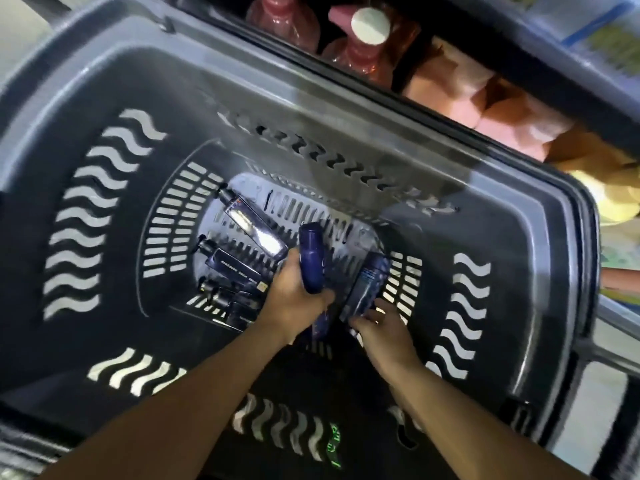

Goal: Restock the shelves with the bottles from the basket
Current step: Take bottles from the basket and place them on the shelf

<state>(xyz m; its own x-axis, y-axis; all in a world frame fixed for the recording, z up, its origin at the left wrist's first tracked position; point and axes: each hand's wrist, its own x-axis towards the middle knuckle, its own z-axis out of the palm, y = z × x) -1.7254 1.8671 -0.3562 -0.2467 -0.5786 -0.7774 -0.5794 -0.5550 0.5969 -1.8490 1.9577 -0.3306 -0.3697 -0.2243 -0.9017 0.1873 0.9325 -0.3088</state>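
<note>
Both hands reach deep into the basket point(346, 98). The left hand point(294, 299) grips a blue bottle point(311, 261); the right hand point(381, 327), fingers curled, holds a second bottle point(367, 285).

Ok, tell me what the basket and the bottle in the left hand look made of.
Basket: dark grey moulded plastic, semi-matte, judging by the cut wavy slots and soft sheen. Blue bottle gripped by the left hand: probably glossy plastic, given its smooth shine; blur leaves it uncertain.
</note>
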